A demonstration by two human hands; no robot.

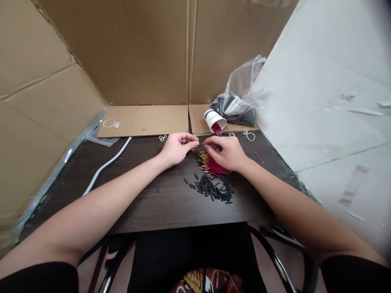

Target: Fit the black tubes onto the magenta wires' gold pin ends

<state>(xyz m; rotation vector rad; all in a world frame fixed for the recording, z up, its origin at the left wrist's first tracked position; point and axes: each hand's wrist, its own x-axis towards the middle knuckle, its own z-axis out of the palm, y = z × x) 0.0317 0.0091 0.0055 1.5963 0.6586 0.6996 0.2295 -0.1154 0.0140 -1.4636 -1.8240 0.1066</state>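
Holds both bare hands out over a dark table [171,211], close to each other, fingertips facing fingertips with a narrow gap between. On the left hand [174,150], thumb and forefinger drawn together at the tips, the rest loosely curled. On the right hand [231,152], bent fingers turned down and inward, with thumb and forefinger tips close together. Cannot tell about any piece pinched in either (too small and dark at the fingertips to read), nor whether pressed fully together.

Just below the right hand, partly covered by it, a heap of thin red pieces [216,167] with gold-coloured ends [203,157]. Nearer to the body and just beside that heap, a loose pile of short black tubes [211,187]. To the right of the right hand, a single red piece [259,157], apart from the heap.

Beyond the right hand, a white paper cup [210,117], tipped on its side, with more red pieces at the mouth. Behind it, a clear plastic bag [244,77] with dark contents. Just beyond the left hand, a small cluster of white rings [163,138]. Farther left, a flat cardboard strip [143,120] and a pale, curving cord [107,163].
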